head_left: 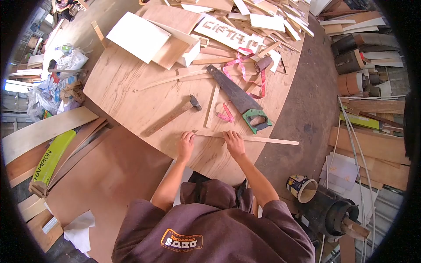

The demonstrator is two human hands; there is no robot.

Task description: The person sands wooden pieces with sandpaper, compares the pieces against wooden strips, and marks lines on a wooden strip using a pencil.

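A thin, pale wooden strip (272, 140) lies across the near part of the plywood tabletop, its right end jutting past the table edge. My left hand (187, 143) grips its left end with curled fingers. Farther along, near its middle, my right hand (234, 143) has its fingers closed on the same strip. Just beyond the right hand is a handsaw (239, 94) with a green handle. A hammer (175, 115) with a wooden handle rests ahead of my left hand. Between the two tools are a short wooden strip (212, 105) and a loop of pink measuring tape (225, 115).
Farther back, more pink tape (240, 65) curls beside white-faced boards (138, 37) and a heap of wood offcuts (263, 19). An open bucket (302, 188) stands on the floor to the right. Plastic bags (66, 83) and sheet boards (50, 133) crowd the left.
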